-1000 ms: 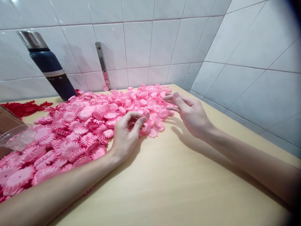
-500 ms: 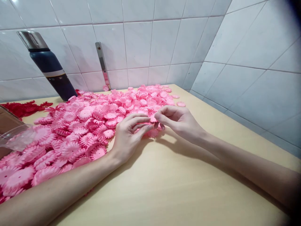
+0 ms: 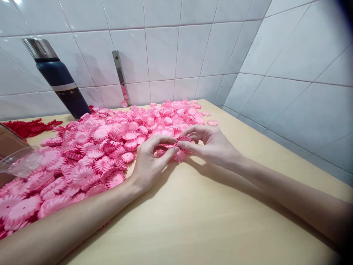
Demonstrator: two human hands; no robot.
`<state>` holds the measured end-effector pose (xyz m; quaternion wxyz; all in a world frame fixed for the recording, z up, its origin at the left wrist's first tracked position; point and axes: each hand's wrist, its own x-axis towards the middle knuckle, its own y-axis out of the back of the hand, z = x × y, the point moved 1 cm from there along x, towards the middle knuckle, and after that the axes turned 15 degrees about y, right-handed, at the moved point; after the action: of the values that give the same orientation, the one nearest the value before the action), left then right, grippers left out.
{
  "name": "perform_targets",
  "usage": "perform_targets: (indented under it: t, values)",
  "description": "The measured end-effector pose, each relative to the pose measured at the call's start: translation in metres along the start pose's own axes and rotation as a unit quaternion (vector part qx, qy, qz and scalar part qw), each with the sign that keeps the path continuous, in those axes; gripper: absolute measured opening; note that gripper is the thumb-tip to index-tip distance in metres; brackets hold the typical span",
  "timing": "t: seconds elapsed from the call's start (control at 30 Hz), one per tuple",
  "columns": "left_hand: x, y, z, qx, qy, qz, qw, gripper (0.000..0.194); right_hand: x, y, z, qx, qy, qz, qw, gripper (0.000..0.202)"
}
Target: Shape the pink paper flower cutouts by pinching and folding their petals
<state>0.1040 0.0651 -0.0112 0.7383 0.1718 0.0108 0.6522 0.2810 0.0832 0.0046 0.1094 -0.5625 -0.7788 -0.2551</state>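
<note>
A frilly pink piece [image 3: 185,139] is held up between the two hands, a bit right of the middle of the frame. The left hand [image 3: 153,156] has its thumb and pointing finger bent round, pinching close at the left edge of the piece. The right hand [image 3: 211,145] pinches the right side, with its thumb in front and its fingers behind. Holding it from both sides probably keeps it steady, so that it does not bend or slip. The fingers cover much of it, so I can't tell if it is one piece or a few together.

The piece looks round, so it has no real long way. We see it almost from the side, like a thin strip going left to right. Which way its flat face points, I can't tell.

A big pile of pink pieces [image 3: 82,176] spreads from the lower left to the top middle of the counter [image 3: 198,221]. It is just behind the hands, maybe so that the pieces are easy to reach. Red pieces [image 3: 27,129] lie apart at the left, perhaps to stop the colours mixing. A dark blue bottle [image 3: 56,75] is at the upper left, behind the pile, likely out of the way.
</note>
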Motion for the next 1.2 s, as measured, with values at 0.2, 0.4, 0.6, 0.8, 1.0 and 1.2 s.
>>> perform_targets:
  t: [0.2, 0.4, 0.6, 0.8, 1.0, 1.2]
  values:
    - [-0.0008, 0.0, -0.0005, -0.014, 0.009, -0.015, 1.0, 0.016, 0.0002, 0.0006, 0.0034, 0.017, 0.006, 0.017, 1.0, 0.027]
    - [-0.0017, -0.0025, 0.0028, -0.048, 0.023, -0.04, 0.998, 0.019, -0.0026, 0.0002, 0.0049, 0.021, -0.002, 0.023, 1.0, 0.035]
    - [-0.0009, -0.0027, 0.0033, -0.04, 0.021, -0.033, 0.998, 0.022, -0.0026, -0.0018, 0.0051, 0.047, -0.006, 0.007, 0.999, 0.034]
    - [-0.001, -0.0026, 0.0021, -0.072, 0.047, -0.064, 0.994, 0.025, -0.0032, -0.0022, 0.0035, 0.064, -0.003, -0.013, 0.998, 0.035]
    - [-0.0018, -0.0032, 0.0003, -0.065, 0.067, -0.059, 0.994, 0.028, -0.0028, -0.0032, 0.0019, 0.055, 0.001, -0.011, 0.998, 0.034]
    - [-0.0011, -0.003, 0.0022, -0.023, 0.053, -0.027, 0.998, 0.018, -0.0024, -0.0022, -0.0021, 0.067, -0.013, -0.021, 0.997, 0.032]
